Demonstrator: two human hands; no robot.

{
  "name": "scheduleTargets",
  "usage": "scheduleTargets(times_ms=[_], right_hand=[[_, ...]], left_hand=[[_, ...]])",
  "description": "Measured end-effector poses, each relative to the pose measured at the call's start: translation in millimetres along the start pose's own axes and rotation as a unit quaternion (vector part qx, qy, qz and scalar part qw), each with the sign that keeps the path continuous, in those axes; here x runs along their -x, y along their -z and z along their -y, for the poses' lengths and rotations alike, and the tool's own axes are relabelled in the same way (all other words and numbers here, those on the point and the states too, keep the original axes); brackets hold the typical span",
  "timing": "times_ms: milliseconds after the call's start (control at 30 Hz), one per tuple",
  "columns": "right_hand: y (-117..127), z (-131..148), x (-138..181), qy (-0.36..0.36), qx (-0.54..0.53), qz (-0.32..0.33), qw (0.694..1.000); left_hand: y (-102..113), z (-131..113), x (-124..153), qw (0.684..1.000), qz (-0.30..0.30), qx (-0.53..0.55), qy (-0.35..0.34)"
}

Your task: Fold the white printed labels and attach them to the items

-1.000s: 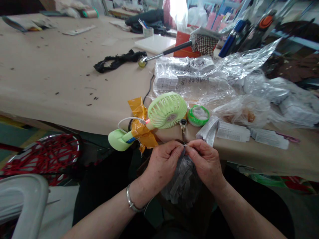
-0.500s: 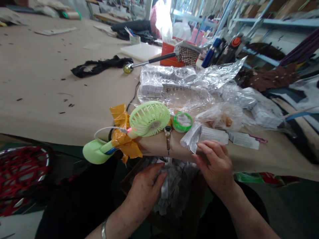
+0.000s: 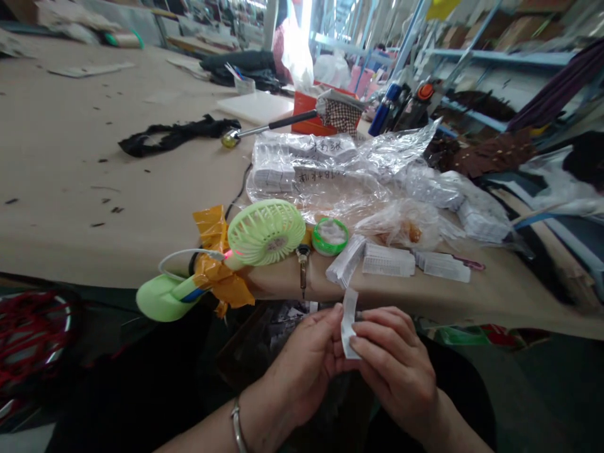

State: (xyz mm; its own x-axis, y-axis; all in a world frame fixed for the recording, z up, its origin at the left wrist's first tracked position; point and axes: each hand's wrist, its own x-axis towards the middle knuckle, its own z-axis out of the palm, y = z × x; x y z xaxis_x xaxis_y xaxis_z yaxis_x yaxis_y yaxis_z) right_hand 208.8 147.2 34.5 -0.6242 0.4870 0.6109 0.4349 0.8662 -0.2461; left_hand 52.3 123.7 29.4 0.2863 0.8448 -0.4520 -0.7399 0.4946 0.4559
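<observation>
White paper with faint print makes the narrow label strip (image 3: 349,321), which stands between the two hands just off the worktop's front edge. Its long axis runs roughly away from the person, the far end aimed at the worktop, with a slight bend midway. The relation that counts is with the slim metal-tipped tool, apparently a soldering iron (image 3: 302,267), whose fine tip points toward the person past that edge. The strip lies to the right of this tip, near but apart from it, and the left hand is the nearer of the two.

The right hand (image 3: 396,362) has its fingertips laid on the strip's right side and seems clamped on it, though its thumb is hidden. The left hand (image 3: 309,355) has its thumb at the left edge, its fingers curled behind; I cannot tell whether it pinches.

On the brown worktop (image 3: 155,233), just beyond the strip, sits a fanned stack of labels (image 3: 346,261), with a flat row of labels (image 3: 388,260) touching or just beside it. A green-rimmed tub (image 3: 315,239) is right of the tool; a pale green fan (image 3: 267,233), held by amber tape (image 3: 224,286), is left of it. Clear plastic bags (image 3: 321,185) spread behind. Farther off, blue shelves (image 3: 500,56) climb the room's right side.
</observation>
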Motion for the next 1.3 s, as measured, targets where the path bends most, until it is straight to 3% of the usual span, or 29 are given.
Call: scheduleTargets(times_ms=[100, 200, 367, 467, 733, 867, 967, 1067, 1300], right_hand=[[3, 4, 4, 0.015, -0.021, 0.024, 0.999], [7, -11, -2, -0.015, -0.013, 0.023, 1.000], [5, -46, -16, -0.134, 0.196, 0.052, 0.970], [0, -53, -14, -0.140, 0.246, 0.079, 0.956], [3, -62, -5, -0.129, 0.097, -0.031, 0.986], [5, -51, -2, -0.114, -0.019, -0.078, 0.990], [1, -30, 2, -0.029, -0.113, -0.027, 0.993], [-7, -13, 6, 0.046, -0.132, 0.042, 0.989], [-13, -8, 5, 0.077, -0.098, 0.063, 0.990]], left_hand=[[-5, 3, -7, 0.998, -0.046, 0.034, -0.016], [-4, 6, -8, 0.997, -0.080, -0.001, -0.006], [2, 12, -2, 0.989, -0.133, -0.063, 0.016], [6, 15, 0, 0.988, -0.137, -0.065, 0.021], [4, 12, 3, 0.986, -0.134, -0.089, 0.035], [-2, 4, 3, 0.989, -0.115, -0.076, 0.056], [-4, 1, 4, 0.996, -0.069, -0.033, 0.048], [-4, 0, 6, 0.998, -0.048, 0.031, 0.018], [-2, 1, 10, 0.995, -0.049, 0.087, -0.006]])
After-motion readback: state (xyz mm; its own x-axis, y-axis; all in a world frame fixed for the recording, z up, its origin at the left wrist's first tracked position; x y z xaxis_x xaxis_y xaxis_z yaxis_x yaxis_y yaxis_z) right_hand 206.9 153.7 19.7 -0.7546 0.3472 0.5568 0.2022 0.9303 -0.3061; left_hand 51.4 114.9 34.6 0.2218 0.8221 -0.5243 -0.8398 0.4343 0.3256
